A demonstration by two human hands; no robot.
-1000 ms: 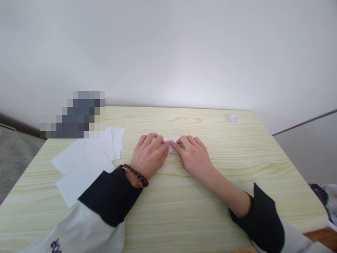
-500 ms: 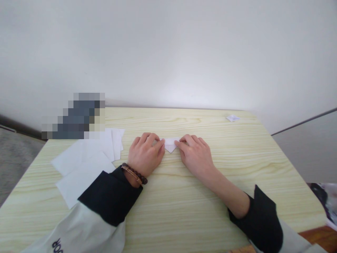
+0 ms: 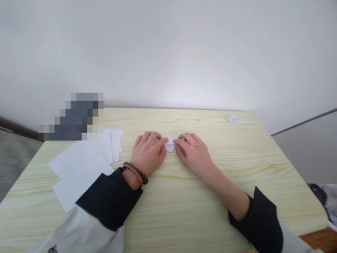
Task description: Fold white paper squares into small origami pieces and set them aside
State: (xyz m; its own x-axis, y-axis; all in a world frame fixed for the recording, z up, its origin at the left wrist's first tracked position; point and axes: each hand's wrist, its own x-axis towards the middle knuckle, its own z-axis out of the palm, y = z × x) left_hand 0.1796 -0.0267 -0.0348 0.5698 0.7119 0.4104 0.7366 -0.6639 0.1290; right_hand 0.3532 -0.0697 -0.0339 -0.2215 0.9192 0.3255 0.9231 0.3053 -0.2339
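Observation:
A small folded piece of white paper [image 3: 170, 147] lies on the table between my two hands, its pointed end facing me and a straight crease across it. My left hand [image 3: 149, 151] pinches its left side, thumb and forefinger at the edge. On the right side, my right hand [image 3: 193, 151] does the same, its fingertips close to those of the left. Both hands rest low over the tabletop, and the fingers cover the paper's outer ends.
Several white paper sheets [image 3: 79, 179] lie overlapping at the left, partly under my left sleeve. A small folded paper [image 3: 233, 119] sits at the far right of the wooden table [image 3: 184, 218]. A blurred dark object [image 3: 73, 119] stands back left, near the wall [image 3: 168, 52].
My hands have come slightly closer together over the folded paper, and less of its upper band shows between the fingers. The view has shifted a little.

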